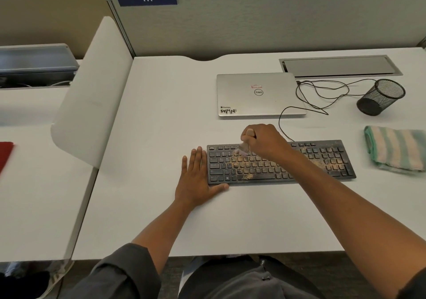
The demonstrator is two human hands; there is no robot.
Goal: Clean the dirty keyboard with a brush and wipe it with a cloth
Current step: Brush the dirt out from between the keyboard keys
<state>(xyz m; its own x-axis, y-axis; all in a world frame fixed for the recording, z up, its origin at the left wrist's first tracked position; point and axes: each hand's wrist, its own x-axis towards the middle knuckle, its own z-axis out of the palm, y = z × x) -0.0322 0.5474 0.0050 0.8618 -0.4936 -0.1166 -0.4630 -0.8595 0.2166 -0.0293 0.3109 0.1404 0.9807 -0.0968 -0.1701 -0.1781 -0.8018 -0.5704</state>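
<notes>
Black keyboard (281,163) lies on the white desk (161,125), with tan crumbs over its middle and right keys. In the head view, the brushing step is in hand: the right hand (265,140) grips the brush (244,145), bristles on the upper left keys. The left hand (196,178) lies flat with straight fingers against the keyboard's left edge. Next move, I judge: sweep rightward through the crumbs; the striped cloth (395,148) waits apart, right

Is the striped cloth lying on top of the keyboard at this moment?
No, the striped cloth lies folded on the desk to the right of the keyboard, apart from it.
</notes>
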